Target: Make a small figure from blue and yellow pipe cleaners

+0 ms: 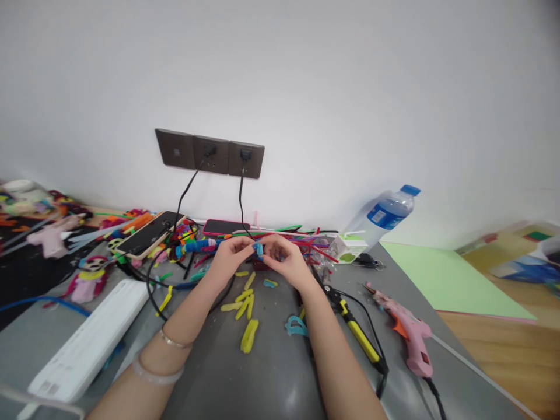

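Note:
My left hand [231,256] and my right hand [283,256] meet above the grey table. Between their fingertips is a small blue piece of chenille stem [259,249], pinched from both sides; the fingers partly cover it. Several short yellow chenille pieces [244,296] lie below the hands, with a thicker folded yellow piece [249,336] nearer to me. A small blue-and-yellow piece [270,283] rests just under my right hand. Beside my right forearm lies a light blue looped piece [296,326].
A pink glue gun [411,335], a yellow-and-black handled tool [359,338] and a tilted water bottle [385,217] are at right. On the left are a white power strip [90,341], a phone [151,234] and fuzzy dolls [90,280]. Black cables hang from the wall sockets [210,154].

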A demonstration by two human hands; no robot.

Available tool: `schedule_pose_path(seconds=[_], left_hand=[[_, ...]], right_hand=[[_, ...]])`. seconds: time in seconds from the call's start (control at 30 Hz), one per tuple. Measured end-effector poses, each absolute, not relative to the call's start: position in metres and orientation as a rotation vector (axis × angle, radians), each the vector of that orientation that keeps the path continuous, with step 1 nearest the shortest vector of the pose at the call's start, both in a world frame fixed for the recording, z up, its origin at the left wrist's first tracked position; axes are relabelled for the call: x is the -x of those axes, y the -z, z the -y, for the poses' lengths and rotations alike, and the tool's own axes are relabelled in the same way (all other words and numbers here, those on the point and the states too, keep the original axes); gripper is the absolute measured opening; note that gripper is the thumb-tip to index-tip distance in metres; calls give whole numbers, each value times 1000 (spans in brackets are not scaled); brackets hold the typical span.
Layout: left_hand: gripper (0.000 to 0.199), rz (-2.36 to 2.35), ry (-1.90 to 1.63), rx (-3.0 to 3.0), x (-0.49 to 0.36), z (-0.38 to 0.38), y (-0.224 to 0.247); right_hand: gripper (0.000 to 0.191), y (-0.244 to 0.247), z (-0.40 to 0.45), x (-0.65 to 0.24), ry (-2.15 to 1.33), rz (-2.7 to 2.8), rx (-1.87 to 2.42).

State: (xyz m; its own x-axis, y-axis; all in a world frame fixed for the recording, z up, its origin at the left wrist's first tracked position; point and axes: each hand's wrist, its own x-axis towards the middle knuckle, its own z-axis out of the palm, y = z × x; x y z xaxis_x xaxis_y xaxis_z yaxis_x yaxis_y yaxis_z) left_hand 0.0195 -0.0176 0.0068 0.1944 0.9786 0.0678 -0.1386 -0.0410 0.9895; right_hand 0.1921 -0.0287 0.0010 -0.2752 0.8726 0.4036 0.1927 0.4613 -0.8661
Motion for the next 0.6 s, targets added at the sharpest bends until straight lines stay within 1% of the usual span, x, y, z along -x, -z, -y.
schedule_pose_path(seconds=[0.33, 0.6], left_hand=[[25, -946, -1174, -1277, -19, 15, -2], [22, -909, -1145, -1292, -19, 16, -4]], right_hand=[[24, 0, 28, -192, -859, 1733, 908], [23, -1, 29, -192, -864, 1739, 894]])
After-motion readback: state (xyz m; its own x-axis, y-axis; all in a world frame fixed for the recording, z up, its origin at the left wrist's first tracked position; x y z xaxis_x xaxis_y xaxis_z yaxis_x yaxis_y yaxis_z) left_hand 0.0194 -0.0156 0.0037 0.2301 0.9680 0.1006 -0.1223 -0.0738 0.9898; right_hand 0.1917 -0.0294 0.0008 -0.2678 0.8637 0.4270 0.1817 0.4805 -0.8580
